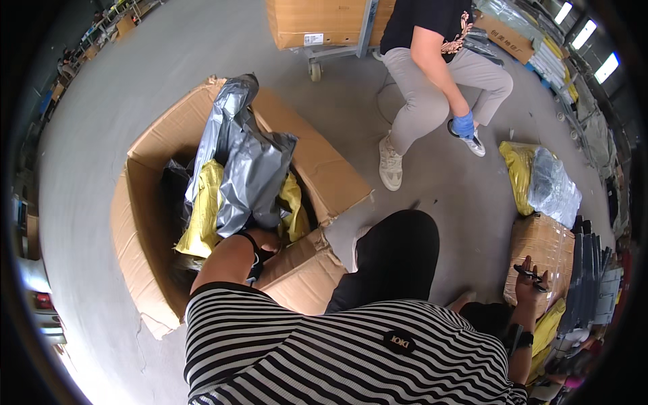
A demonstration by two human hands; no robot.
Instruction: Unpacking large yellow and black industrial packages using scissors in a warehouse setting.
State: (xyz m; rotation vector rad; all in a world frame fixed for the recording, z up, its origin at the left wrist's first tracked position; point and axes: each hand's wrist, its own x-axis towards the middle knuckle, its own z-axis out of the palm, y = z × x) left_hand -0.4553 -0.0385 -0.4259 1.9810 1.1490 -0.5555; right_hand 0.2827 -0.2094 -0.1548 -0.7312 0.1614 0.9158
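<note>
My left arm reaches into a large open cardboard box. My left hand is against the bottom of a shiny grey plastic mailing bag; its fingers are hidden. Yellow plastic packages lie beside the grey bag, and darker bags sit deeper in the box. Off to the right, my right hand is held palm up next to a taped brown carton. Across its fingers is a small black tool, too small to make out exactly.
Another person with a blue glove sits ahead. Behind them stands a wheeled cart with a big carton. On the right are a yellow package, a clear-wrapped bundle and dark upright bundles.
</note>
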